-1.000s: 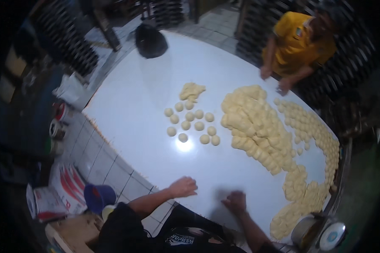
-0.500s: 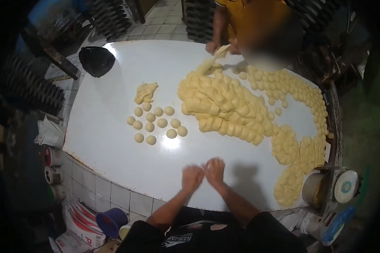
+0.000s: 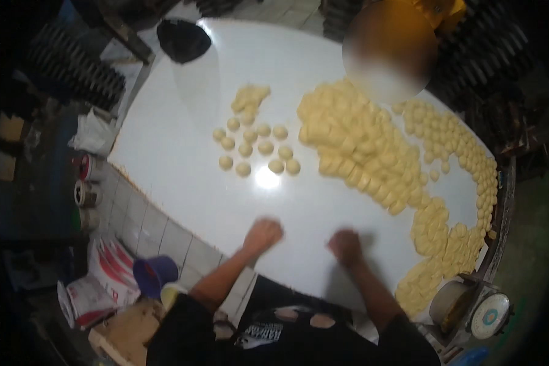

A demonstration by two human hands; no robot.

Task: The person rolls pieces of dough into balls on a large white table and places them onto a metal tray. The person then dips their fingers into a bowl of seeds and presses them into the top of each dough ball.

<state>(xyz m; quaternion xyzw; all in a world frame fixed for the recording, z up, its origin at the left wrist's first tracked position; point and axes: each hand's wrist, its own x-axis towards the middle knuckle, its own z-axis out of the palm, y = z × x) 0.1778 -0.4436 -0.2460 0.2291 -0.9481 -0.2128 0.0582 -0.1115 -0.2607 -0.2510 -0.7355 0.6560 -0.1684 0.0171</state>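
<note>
Over the near side of the bench (image 3: 299, 274), the left hand (image 3: 265, 234) and right hand (image 3: 346, 246) look curled but blurred; whether they grip anything, I cannot tell. Farther off lie dough balls (image 3: 245, 149), loosely grouped; such dough probably wants light, even pressure.

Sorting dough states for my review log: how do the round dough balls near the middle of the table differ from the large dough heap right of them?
The dough balls are separately rounded and loosely spread; the dough heap is lumpy, its pieces crowded together. The balls look paler, the heap yellower. Both rest on the white table.
</note>
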